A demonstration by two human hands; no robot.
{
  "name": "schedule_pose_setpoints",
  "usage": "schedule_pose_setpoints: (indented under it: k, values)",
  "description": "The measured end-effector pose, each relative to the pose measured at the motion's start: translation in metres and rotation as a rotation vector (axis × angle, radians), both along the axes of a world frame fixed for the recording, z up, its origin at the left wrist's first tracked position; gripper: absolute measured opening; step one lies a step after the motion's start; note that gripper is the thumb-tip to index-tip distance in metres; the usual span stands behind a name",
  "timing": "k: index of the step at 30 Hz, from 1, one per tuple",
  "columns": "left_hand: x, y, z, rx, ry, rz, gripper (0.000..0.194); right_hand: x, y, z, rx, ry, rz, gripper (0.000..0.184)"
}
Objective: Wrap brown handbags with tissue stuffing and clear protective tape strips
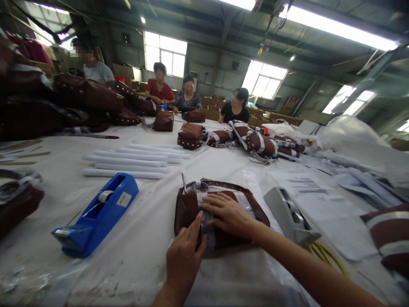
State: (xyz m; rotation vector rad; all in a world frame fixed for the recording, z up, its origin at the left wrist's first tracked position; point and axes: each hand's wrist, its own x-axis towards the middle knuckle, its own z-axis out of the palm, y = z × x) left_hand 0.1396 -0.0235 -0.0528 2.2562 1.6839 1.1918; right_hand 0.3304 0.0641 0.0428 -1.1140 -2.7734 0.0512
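Observation:
A brown leather bag (187, 209) lies flat on the white table (150, 238) just in front of me, its strap wrapped in clear plastic. My right hand (228, 213) lies palm down on the bag with its fingers stretched out over a piece of clear wrapping (207, 232). My left hand (183, 256) presses on the bag's near edge, fingertips on the same wrapping.
A blue tape dispenser (97, 213) sits left of the bag, a grey one (292, 215) to its right. Rolled white paper tubes (128, 161) lie beyond. More brown bags (252, 143) are piled across the table. Several people sit at the far side. Papers (322, 204) cover the right.

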Motion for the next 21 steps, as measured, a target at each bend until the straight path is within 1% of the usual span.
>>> schedule_pose_setpoints:
  k: [1, 2, 3, 4, 6, 7, 8, 9, 11, 13, 14, 15, 16, 18, 20, 21]
  values:
    - [-0.001, 0.000, 0.000, 0.019, 0.003, -0.009, 0.057, 0.002, -0.012, -0.009, -0.017, 0.026, 0.043, 0.058]
    - [-0.003, -0.001, 0.001, 0.031, -0.002, -0.023, 0.050, 0.005, -0.021, -0.016, -0.020, 0.039, 0.051, 0.062]
    - [-0.006, -0.001, 0.003, 0.032, -0.019, -0.049, 0.044, 0.010, -0.028, -0.021, -0.001, 0.064, 0.010, 0.062]
    - [-0.010, -0.001, 0.005, 0.021, -0.051, -0.079, 0.039, 0.017, -0.031, -0.024, 0.037, 0.106, -0.070, 0.058]
    - [-0.021, 0.002, 0.008, -0.011, -0.142, -0.103, 0.033, 0.042, -0.031, -0.029, 0.138, 0.229, -0.306, 0.051]
    - [-0.028, 0.005, 0.009, -0.027, -0.188, -0.079, 0.032, 0.057, -0.029, -0.031, 0.177, 0.300, -0.447, 0.050]
    - [-0.034, 0.010, 0.008, -0.053, -0.235, -0.032, 0.034, 0.074, -0.027, -0.034, 0.183, 0.367, -0.584, 0.052]
    - [-0.040, 0.016, 0.007, -0.100, -0.289, 0.029, 0.040, 0.091, -0.023, -0.039, 0.148, 0.427, -0.709, 0.055]
    - [-0.048, 0.032, 0.002, -0.299, -0.446, 0.120, 0.055, 0.120, -0.018, -0.048, -0.058, 0.536, -0.903, 0.064]
    - [-0.051, 0.047, 0.000, -0.539, -0.691, 0.113, 0.068, 0.136, -0.016, -0.056, -0.303, 0.665, -1.007, 0.074]
    - [-0.051, 0.052, 0.000, -0.635, -0.818, 0.090, 0.074, 0.139, -0.017, -0.058, -0.393, 0.745, -1.034, 0.079]
    - [-0.051, 0.055, 0.001, -0.698, -0.931, 0.062, 0.082, 0.139, -0.020, -0.057, -0.452, 0.841, -1.047, 0.085]
    - [-0.051, 0.056, 0.004, -0.723, -1.023, 0.034, 0.091, 0.138, -0.024, -0.055, -0.482, 0.950, -1.039, 0.091]
    - [-0.053, 0.053, 0.012, -0.706, -1.134, -0.010, 0.103, 0.131, -0.035, -0.048, -0.489, 1.178, -0.968, 0.102]
    - [-0.059, 0.045, 0.021, -0.643, -1.175, -0.045, 0.102, 0.125, -0.048, -0.041, -0.464, 1.357, -0.850, 0.109]
    - [-0.064, 0.041, 0.026, -0.612, -1.182, -0.053, 0.100, 0.123, -0.055, -0.039, -0.458, 1.412, -0.788, 0.109]
